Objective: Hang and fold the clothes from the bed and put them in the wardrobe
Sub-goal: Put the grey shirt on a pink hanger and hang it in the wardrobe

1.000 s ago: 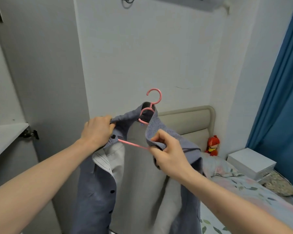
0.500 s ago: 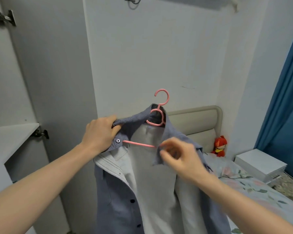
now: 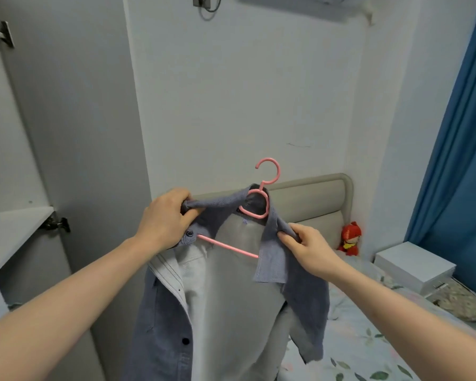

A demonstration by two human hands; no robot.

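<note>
Shirt hangs open in front of you beside the wardrobe, its hem cut off below. Your left hand grips 1 shoulder, your right hand pinches the collar; the pink hanger is mostly hidden inside.

Both bare forearms reach forward and upward from the lower corners, converging toward the middle. The left hand is seen from the back, knuckles up, its fingers curled tight round a bunched fold of the grey-blue button-up cotton shirt at the shoulder. The right hand sits slightly lower, wrist bent, thumb and fingers pinching the shirt's collar edge on the other side. The two hands are apart, level with each other across the collar.
</note>
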